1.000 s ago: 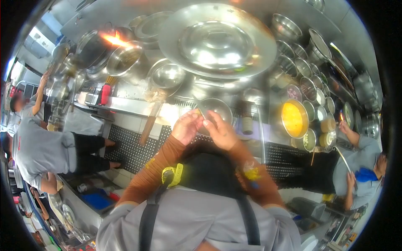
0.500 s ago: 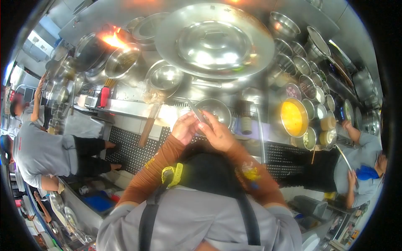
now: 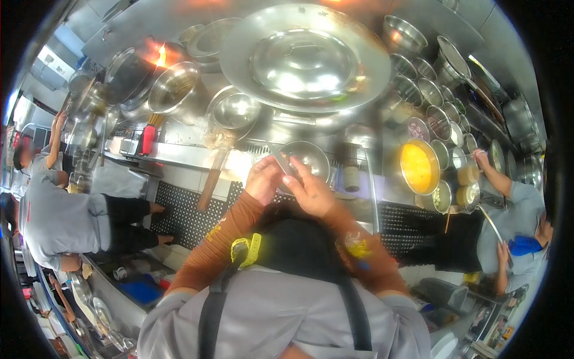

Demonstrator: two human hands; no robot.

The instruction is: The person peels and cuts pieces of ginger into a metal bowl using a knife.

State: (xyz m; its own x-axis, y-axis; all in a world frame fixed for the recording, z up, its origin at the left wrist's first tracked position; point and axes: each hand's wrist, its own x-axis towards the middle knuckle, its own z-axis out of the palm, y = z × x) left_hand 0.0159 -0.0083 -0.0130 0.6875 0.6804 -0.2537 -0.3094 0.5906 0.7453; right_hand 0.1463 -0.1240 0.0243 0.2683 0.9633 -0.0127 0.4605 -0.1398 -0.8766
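Both hands meet in front of my body, above the near edge of the steel counter. My right hand (image 3: 313, 190) is closed on a knife, its thumb along the flat grey blade (image 3: 282, 161), which slants up and left between the hands. My left hand (image 3: 263, 180) is closed beside the blade, fingertips drawn together; what it holds, if anything, is hidden. Just beyond my hands, partly behind my right fingers, sits a steel bowl (image 3: 317, 157) with pale pieces in it.
A large covered wok (image 3: 239, 72) stands ahead. Flames (image 3: 161, 57) rise at far left near a steel pot (image 3: 173, 90). At right are a bowl of yellow liquid (image 3: 418, 166) and several ingredient containers. Co-workers stand at left (image 3: 66, 215) and right (image 3: 514, 221).
The blade has shifted slightly between my hands, and less of its tip shows. At right, a co-worker's hand has moved farther up over the containers. The flame at left looks smaller.
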